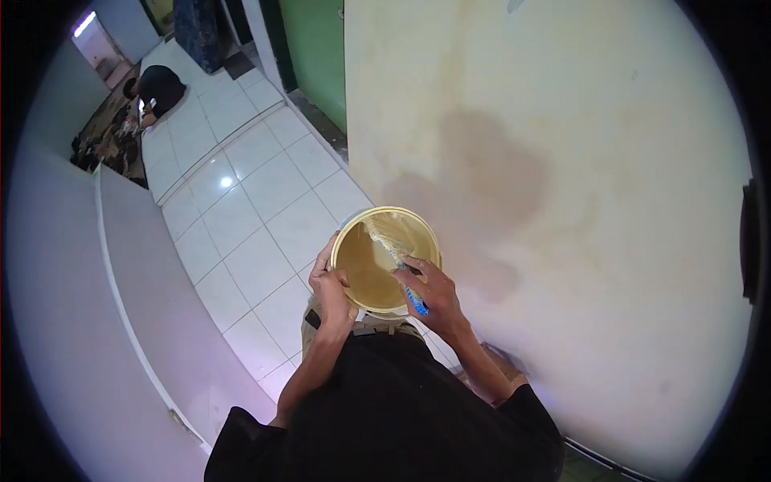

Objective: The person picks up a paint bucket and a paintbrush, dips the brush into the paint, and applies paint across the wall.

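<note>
A pale yellow plastic bucket (359, 265) is held in front of my waist, its open top facing up toward me. My left hand (329, 291) grips its left side, with the thumb over the rim. In my right hand (438, 296) is a paintbrush (416, 302) with a blue patterned handle. Its cream-coated bristles reach into the bucket and lie against the far inner wall. A thin, tan layer seems to coat the inside; how much liquid is in there I cannot tell.
A cream wall (610, 241) with a brownish patch or shadow stands close on my right. White floor tiles (265, 193) run ahead past a low step. Far left, a person (163, 90) crouches by a patterned cloth (108, 149). A green door (312, 56) is ahead.
</note>
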`<state>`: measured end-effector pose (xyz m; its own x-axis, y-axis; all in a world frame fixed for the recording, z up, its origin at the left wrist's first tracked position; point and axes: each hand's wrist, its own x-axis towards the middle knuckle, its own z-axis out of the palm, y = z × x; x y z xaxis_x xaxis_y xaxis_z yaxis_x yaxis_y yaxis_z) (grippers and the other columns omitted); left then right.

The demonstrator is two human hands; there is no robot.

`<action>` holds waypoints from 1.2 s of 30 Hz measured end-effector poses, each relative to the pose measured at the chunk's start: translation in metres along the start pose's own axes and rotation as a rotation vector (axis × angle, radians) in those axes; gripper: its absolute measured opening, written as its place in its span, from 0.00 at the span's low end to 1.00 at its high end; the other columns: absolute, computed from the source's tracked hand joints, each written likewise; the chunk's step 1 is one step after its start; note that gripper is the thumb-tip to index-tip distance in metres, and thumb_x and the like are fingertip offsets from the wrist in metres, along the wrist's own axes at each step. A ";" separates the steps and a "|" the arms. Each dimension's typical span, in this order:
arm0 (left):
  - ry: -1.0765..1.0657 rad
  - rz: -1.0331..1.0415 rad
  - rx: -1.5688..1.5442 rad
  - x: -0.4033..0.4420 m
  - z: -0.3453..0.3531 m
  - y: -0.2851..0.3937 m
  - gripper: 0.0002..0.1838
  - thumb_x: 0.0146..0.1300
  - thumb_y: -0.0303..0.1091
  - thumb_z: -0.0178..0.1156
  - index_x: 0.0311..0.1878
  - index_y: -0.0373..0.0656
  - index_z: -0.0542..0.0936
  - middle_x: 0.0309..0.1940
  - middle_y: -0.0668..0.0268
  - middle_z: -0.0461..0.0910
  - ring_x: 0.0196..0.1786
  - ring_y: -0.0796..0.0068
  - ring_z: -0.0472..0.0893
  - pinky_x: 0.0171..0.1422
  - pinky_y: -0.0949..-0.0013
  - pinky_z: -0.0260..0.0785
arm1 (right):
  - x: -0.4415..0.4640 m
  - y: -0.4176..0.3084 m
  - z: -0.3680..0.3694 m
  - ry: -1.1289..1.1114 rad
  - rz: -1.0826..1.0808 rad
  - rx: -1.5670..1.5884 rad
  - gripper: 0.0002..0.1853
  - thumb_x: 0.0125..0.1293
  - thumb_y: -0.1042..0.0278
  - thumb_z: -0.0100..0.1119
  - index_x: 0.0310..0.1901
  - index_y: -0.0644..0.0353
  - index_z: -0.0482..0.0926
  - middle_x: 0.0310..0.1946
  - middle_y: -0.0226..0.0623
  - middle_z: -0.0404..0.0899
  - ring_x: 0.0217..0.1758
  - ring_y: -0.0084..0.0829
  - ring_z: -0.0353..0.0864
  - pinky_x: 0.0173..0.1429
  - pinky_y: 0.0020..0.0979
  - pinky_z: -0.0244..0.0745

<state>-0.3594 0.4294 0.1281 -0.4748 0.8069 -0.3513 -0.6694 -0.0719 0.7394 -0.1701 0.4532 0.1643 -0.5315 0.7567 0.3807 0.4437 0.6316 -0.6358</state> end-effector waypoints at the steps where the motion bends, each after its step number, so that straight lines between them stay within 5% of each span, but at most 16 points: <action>1: -0.009 -0.010 -0.004 0.005 0.000 0.001 0.41 0.43 0.12 0.38 0.68 0.29 0.71 0.59 0.51 0.78 0.57 0.64 0.81 0.58 0.70 0.79 | 0.002 -0.004 0.006 0.030 0.055 0.029 0.19 0.54 0.80 0.69 0.50 0.58 0.83 0.54 0.51 0.81 0.47 0.47 0.86 0.50 0.39 0.83; 5: -0.041 -0.056 0.011 0.050 0.001 0.000 0.41 0.44 0.12 0.38 0.68 0.29 0.72 0.58 0.52 0.79 0.56 0.64 0.82 0.56 0.71 0.79 | 0.021 -0.004 0.045 0.302 0.169 0.131 0.13 0.60 0.81 0.66 0.47 0.63 0.84 0.45 0.48 0.85 0.41 0.38 0.88 0.46 0.34 0.84; 8: -0.107 -0.181 -0.032 0.083 0.003 0.008 0.40 0.43 0.08 0.38 0.65 0.27 0.75 0.63 0.54 0.77 0.63 0.66 0.78 0.62 0.73 0.73 | 0.044 -0.015 0.075 0.620 0.769 0.620 0.07 0.70 0.76 0.60 0.44 0.69 0.84 0.39 0.35 0.85 0.40 0.23 0.83 0.46 0.27 0.84; 16: -0.279 -0.220 0.123 0.151 -0.029 0.019 0.38 0.42 0.11 0.44 0.63 0.28 0.78 0.63 0.56 0.78 0.66 0.67 0.76 0.67 0.75 0.66 | 0.095 -0.027 0.140 1.139 0.984 0.956 0.12 0.72 0.70 0.57 0.52 0.69 0.79 0.49 0.39 0.80 0.48 0.32 0.83 0.53 0.33 0.84; 21: -0.376 -0.252 0.218 0.187 -0.042 0.035 0.36 0.43 0.13 0.45 0.62 0.30 0.80 0.60 0.59 0.80 0.63 0.71 0.78 0.63 0.77 0.68 | 0.104 -0.018 0.167 1.196 0.987 1.009 0.12 0.73 0.69 0.56 0.51 0.67 0.79 0.54 0.40 0.78 0.54 0.31 0.79 0.54 0.34 0.80; 24: -0.387 -0.304 0.383 0.197 -0.044 0.038 0.36 0.44 0.15 0.45 0.62 0.30 0.80 0.55 0.62 0.82 0.53 0.76 0.80 0.52 0.80 0.70 | 0.096 -0.012 0.182 1.160 0.897 1.097 0.18 0.78 0.61 0.49 0.58 0.66 0.78 0.59 0.39 0.77 0.61 0.33 0.73 0.62 0.41 0.72; 27: -0.447 -0.322 0.330 0.209 -0.052 0.025 0.36 0.44 0.12 0.42 0.62 0.28 0.78 0.58 0.57 0.81 0.58 0.68 0.80 0.60 0.75 0.71 | 0.078 -0.002 0.196 1.112 0.852 1.169 0.20 0.78 0.60 0.49 0.63 0.66 0.73 0.61 0.40 0.76 0.66 0.37 0.73 0.68 0.44 0.74; 33: -0.473 -0.465 0.282 0.226 -0.061 0.023 0.39 0.41 0.09 0.42 0.64 0.26 0.75 0.57 0.51 0.80 0.58 0.61 0.81 0.59 0.70 0.75 | 0.083 -0.010 0.209 1.088 0.925 1.142 0.17 0.78 0.62 0.53 0.57 0.67 0.77 0.54 0.39 0.80 0.55 0.36 0.81 0.65 0.41 0.79; 36: -0.511 -0.438 0.218 0.231 -0.060 0.018 0.38 0.41 0.09 0.42 0.63 0.25 0.76 0.56 0.51 0.81 0.56 0.61 0.82 0.58 0.69 0.76 | 0.090 -0.010 0.214 1.041 0.987 0.816 0.13 0.77 0.65 0.55 0.50 0.67 0.82 0.50 0.37 0.82 0.51 0.31 0.82 0.61 0.36 0.81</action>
<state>-0.5150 0.5790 0.0259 0.1751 0.9129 -0.3686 -0.5821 0.3980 0.7090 -0.3769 0.4788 0.0618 0.5396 0.7810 -0.3145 -0.3560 -0.1269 -0.9258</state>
